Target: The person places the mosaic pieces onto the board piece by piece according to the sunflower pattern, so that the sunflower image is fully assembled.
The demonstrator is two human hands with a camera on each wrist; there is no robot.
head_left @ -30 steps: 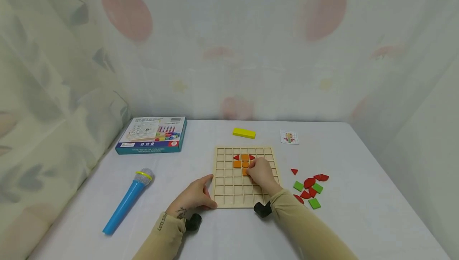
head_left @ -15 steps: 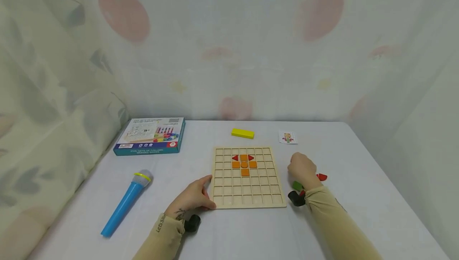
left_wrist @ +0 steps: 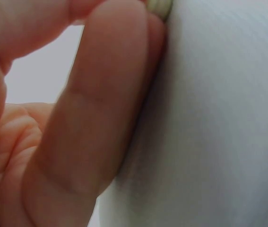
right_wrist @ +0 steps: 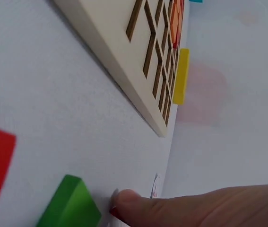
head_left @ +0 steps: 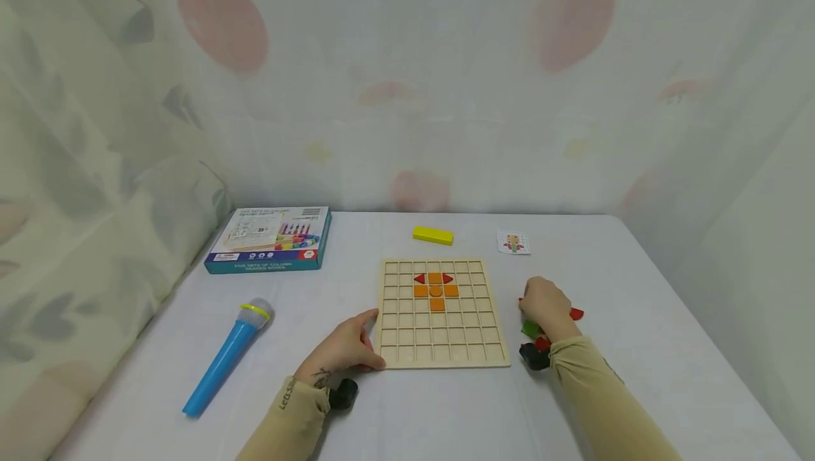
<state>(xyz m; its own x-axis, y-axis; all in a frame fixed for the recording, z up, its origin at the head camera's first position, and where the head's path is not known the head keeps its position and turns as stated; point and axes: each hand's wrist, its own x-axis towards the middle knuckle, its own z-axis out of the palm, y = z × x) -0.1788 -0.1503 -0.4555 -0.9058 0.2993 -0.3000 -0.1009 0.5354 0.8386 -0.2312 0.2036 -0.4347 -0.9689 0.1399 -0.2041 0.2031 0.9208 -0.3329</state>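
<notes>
A pale wooden grid board [head_left: 441, 357] lies flat on the white table. My left hand [head_left: 340, 349] rests at its left side, index fingertip on the edge and thumb at the near corner; the left wrist view shows the fingers [left_wrist: 86, 104] close over the cloth. On the board, orange squares [head_left: 436, 304] make a cross around an orange disc [head_left: 436, 291], flanked by red triangles [head_left: 420, 278] at the top. Right of the board, my right hand [head_left: 547, 305] pinches a small red triangle [right_wrist: 118, 216] at the table, mostly hidden by the fingertips.
Green squares [head_left: 530, 329] and red pieces [head_left: 576, 314] lie under and around the right hand. A yellow block [head_left: 433, 235] and a pattern card [head_left: 513, 242] sit beyond the board. To the left are a blue toy microphone [head_left: 229, 355] and a flat box [head_left: 267, 240].
My right hand has let go of an orange square at the right arm of the cross and moved right to the loose pieces, down onto a red triangle. The left hand stays put.
</notes>
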